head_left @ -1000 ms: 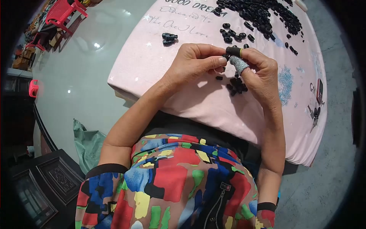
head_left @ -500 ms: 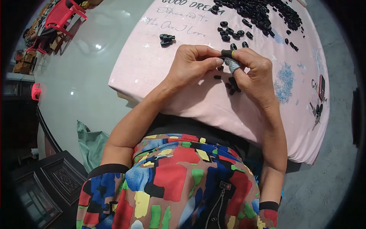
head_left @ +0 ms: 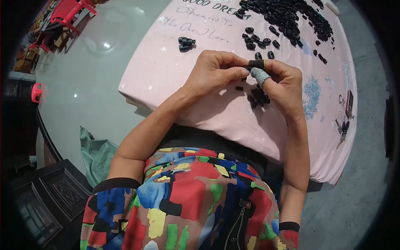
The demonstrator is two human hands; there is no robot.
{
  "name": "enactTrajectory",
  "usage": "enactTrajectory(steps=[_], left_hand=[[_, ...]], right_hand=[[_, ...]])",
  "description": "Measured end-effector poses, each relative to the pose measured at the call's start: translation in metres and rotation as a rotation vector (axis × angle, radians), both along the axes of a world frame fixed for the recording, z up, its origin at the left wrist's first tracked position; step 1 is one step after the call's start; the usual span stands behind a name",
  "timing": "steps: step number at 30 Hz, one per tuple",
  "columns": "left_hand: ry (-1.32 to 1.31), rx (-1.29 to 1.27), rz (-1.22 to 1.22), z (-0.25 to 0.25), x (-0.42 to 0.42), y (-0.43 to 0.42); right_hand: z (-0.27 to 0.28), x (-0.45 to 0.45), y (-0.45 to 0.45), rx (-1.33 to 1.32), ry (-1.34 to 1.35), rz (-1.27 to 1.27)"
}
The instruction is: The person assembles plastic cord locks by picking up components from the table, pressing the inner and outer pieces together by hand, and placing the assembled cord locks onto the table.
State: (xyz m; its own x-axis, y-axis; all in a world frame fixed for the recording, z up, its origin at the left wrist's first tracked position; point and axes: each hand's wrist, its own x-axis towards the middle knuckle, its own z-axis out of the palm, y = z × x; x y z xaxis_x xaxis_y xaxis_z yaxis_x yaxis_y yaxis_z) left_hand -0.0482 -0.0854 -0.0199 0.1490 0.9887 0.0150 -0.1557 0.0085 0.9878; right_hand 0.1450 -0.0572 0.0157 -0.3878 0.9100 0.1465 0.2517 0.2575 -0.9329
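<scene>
My left hand (head_left: 210,77) is closed, thumb and forefinger pinching a small black part (head_left: 248,68) that is mostly hidden. My right hand (head_left: 285,85) meets it there, its fingertips also closed on the same spot. On the right forefinger is a black finger sleeve (head_left: 257,63), and a grey wrap (head_left: 261,76) covers the thumb. Beneath the hands, several small black pieces (head_left: 259,98) lie in a cluster on the pink cloth (head_left: 166,79). Just beyond the fingers sit two ribbed black pieces (head_left: 258,56).
A large heap of black parts (head_left: 283,18) covers the far side of the cloth. Some cylindrical black parts (head_left: 186,44) lie to the left. At the right edge are scissors (head_left: 343,130) and a red-edged phone-like object (head_left: 349,103). A red chair (head_left: 68,14) stands far left.
The view has shifted slightly, so the table's things appear a little further right. Both hands stay together at the same small part, with the right thumb and fingers moved only slightly.
</scene>
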Motion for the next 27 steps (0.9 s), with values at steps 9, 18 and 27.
enactTrajectory(steps=[9, 18, 27], left_hand=[[0.057, 0.072, 0.037, -0.002, 0.004, 0.000], [-0.062, 0.007, -0.029, 0.004, 0.005, 0.000], [0.028, 0.080, -0.035, -0.002, 0.003, -0.001]], right_hand=[[-0.005, 0.000, -0.004, 0.315, -0.136, -0.034], [0.008, 0.008, -0.001, 0.015, -0.005, 0.028], [0.003, 0.007, -0.002, 0.152, -0.149, 0.010]])
